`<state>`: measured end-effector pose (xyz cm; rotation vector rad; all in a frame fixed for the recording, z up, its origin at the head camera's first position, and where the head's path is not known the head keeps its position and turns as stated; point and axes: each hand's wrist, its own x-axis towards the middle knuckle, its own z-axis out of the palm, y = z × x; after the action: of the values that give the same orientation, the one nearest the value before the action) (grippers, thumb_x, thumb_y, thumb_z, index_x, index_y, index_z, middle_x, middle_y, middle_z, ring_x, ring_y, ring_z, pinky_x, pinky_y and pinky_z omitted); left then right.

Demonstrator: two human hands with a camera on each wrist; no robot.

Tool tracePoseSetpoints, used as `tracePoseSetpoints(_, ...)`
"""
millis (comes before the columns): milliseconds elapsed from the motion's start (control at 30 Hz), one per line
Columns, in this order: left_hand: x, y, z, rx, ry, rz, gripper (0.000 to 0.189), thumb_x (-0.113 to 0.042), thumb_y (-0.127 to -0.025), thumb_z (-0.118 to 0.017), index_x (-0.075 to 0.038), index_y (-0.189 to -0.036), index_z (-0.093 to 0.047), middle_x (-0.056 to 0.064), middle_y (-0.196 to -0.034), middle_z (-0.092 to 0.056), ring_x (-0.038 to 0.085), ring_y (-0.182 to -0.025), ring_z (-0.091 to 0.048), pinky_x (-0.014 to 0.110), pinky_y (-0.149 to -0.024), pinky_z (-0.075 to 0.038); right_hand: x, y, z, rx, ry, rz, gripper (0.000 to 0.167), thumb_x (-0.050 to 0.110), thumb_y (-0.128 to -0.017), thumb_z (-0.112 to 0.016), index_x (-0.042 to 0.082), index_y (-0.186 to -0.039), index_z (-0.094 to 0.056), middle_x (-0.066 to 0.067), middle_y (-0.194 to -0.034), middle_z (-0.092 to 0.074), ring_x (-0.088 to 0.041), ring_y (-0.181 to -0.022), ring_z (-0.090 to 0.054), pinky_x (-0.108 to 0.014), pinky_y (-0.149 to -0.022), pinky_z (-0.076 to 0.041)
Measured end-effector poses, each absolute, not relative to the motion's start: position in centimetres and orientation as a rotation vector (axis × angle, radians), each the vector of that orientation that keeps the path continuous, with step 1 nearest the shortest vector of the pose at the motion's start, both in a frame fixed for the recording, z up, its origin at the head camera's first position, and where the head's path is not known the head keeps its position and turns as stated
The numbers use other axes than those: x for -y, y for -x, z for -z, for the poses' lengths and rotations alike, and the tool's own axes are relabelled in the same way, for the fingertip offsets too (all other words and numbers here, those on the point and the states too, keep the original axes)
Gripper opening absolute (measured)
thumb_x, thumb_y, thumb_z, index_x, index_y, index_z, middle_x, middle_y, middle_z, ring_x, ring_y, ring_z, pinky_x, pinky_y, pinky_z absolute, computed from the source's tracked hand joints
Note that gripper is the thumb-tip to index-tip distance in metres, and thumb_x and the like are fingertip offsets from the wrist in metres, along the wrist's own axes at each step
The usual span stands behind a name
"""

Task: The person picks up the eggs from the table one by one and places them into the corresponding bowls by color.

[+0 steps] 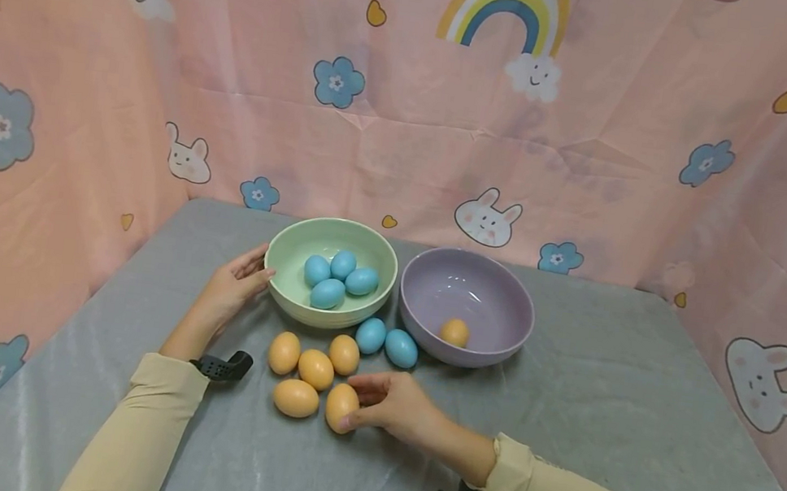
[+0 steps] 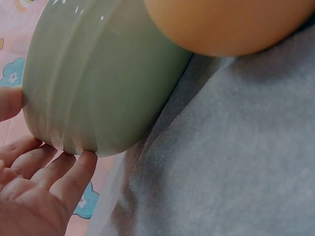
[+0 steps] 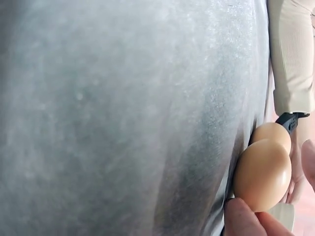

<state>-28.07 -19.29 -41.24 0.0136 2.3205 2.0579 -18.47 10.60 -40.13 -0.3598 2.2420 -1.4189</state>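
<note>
My left hand [image 1: 231,291] touches the left side of a pale green bowl [image 1: 326,317]. Its fingers rest nearly straight against the outer wall in the left wrist view, with the thumb by the rim. Several blue eggs [image 1: 328,293] lie in that bowl. Thumb and fingers of my right hand [image 1: 406,412] pinch an orange egg [image 1: 341,409] low over the grey cloth. In the right wrist view the egg [image 3: 263,176] has fingertips at its lower end. Beside it lie several more orange eggs [image 1: 295,398].
A purple bowl [image 1: 508,333] stands right of the green one, with a single orange egg [image 1: 455,332] inside. Two blue eggs [image 1: 400,349] lie on the cloth in front of the bowls. Grey cloth [image 1: 599,434] covers the table; a pink printed curtain [image 1: 405,149] surrounds its back and sides.
</note>
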Motion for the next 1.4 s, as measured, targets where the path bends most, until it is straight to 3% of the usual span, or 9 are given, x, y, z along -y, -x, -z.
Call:
tracePoseSetpoints(167,19.34,28.04,41.24,-2.321,-0.028,-2.059,0.064,-0.015,-0.103,-0.053,-0.011,-0.159,-0.022,0.010,-0.165,-0.023,0.025,-0.152,-0.026,0.030,-0.115,-0.042,-10.27,18.39,40.17,-2.275,0.367,1.394,0.056,0.009,-0.074,-0.087,-0.004,-0.125,-0.066,-0.015,-0.121,-0.072,-0.023,-0.109,-0.069,-0.031,-0.092,-0.060)
tracePoseSetpoints(433,19.34,28.13,41.26,-2.308,-0.047,-2.074,0.064,-0.015,-0.103,-0.053,-0.011,-0.159,-0.022,0.010,-0.165,-0.023,0.025,-0.152,-0.026,0.022,-0.110,-0.045,-9.87,18.20,40.24,-2.307,0.372,1.384,0.057,0.010,-0.074,-0.087,-0.003,-0.125,-0.066,-0.015,-0.119,-0.072,-0.024,-0.112,-0.068,-0.032,-0.094,-0.059)
tracePoseSetpoints(667,19.30,27.98,41.07,-2.294,-0.061,-2.078,0.063,-0.015,-0.103,-0.052,-0.012,-0.159,-0.022,0.011,-0.165,-0.022,0.026,-0.153,-0.025,0.032,-0.116,-0.040,-9.70,18.11,40.30,-2.321,0.378,1.376,0.058,0.009,-0.074,-0.087,-0.005,-0.126,-0.065,-0.017,-0.121,-0.071,-0.027,-0.115,-0.066,-0.036,-0.098,-0.058)
tracePoseSetpoints(1000,19.26,27.95,41.01,-2.278,-0.061,-2.096,0.064,-0.013,-0.103,-0.052,-0.010,-0.159,-0.021,0.013,-0.165,-0.021,0.027,-0.153,-0.024,0.024,-0.111,-0.044,-9.69,18.02,40.02,-2.354,0.391,1.358,0.052,0.007,-0.074,-0.086,-0.005,-0.122,-0.068,-0.016,-0.114,-0.074,-0.023,-0.108,-0.069,-0.030,-0.090,-0.060)
tracePoseSetpoints(1400,19.28,28.18,41.27,-2.290,-0.031,-2.095,0.064,-0.014,-0.103,-0.054,-0.010,-0.159,-0.023,0.012,-0.165,-0.023,0.026,-0.152,-0.026,0.031,-0.114,-0.042,-10.49,18.78,39.69,-2.305,0.375,1.458,0.052,0.007,-0.074,-0.085,-0.005,-0.121,-0.068,-0.016,-0.115,-0.074,-0.019,-0.107,-0.068,-0.022,-0.084,-0.060)
